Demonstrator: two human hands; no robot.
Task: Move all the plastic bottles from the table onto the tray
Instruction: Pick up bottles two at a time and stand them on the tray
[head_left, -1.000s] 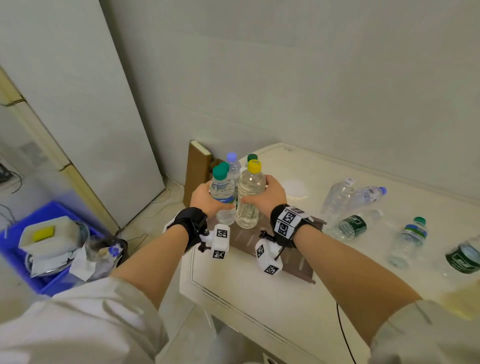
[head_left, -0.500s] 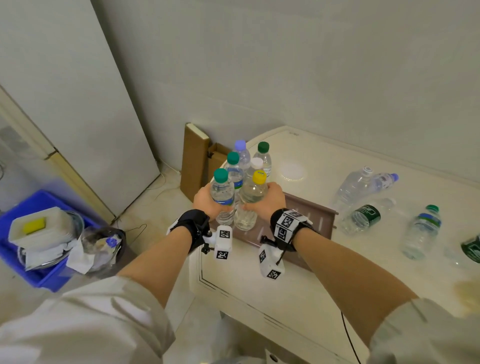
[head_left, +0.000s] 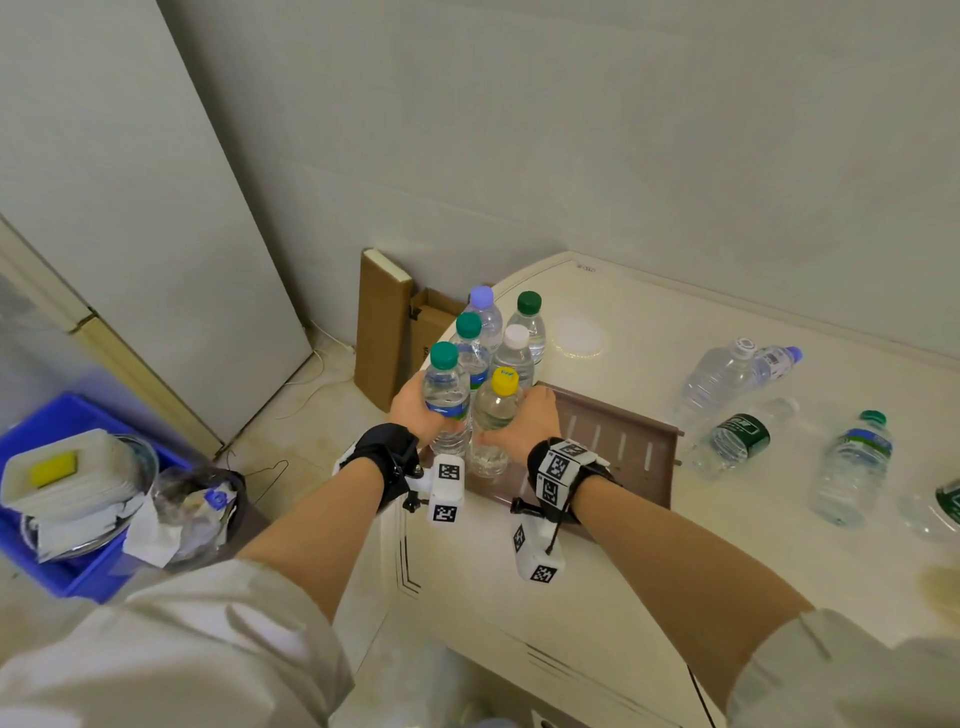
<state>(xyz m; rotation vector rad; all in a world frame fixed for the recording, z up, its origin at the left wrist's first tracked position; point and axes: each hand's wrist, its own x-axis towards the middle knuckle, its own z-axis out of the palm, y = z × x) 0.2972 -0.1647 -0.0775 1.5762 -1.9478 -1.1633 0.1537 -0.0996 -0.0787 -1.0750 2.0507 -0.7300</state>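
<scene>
A brown slotted tray (head_left: 623, 447) lies on the cream table (head_left: 597, 597). My left hand (head_left: 413, 410) grips a green-capped bottle (head_left: 445, 400), upright at the tray's near left end. My right hand (head_left: 527, 423) grips a yellow-capped bottle (head_left: 493, 415) right beside it. Behind them stand several upright bottles on the tray: green cap (head_left: 470, 338), white cap (head_left: 514, 351), purple cap (head_left: 484, 312), dark green cap (head_left: 529, 319). On the table to the right lie a clear bottle (head_left: 719, 376), a blue-capped bottle (head_left: 776, 361) and a green-labelled bottle (head_left: 737, 436). A teal-capped bottle (head_left: 854, 465) stands further right.
A bottle with a green label (head_left: 943, 506) shows partly at the right edge. A white round lid (head_left: 577, 338) lies behind the tray. Cardboard boxes (head_left: 384, 338) lean against the wall by the table. A blue crate (head_left: 57, 499) with clutter sits on the floor at left.
The view tilted down, so hands, bottles and tray sit lower in frame. Both hands still hold their bottles, which now stand low at the tray's near left end.
</scene>
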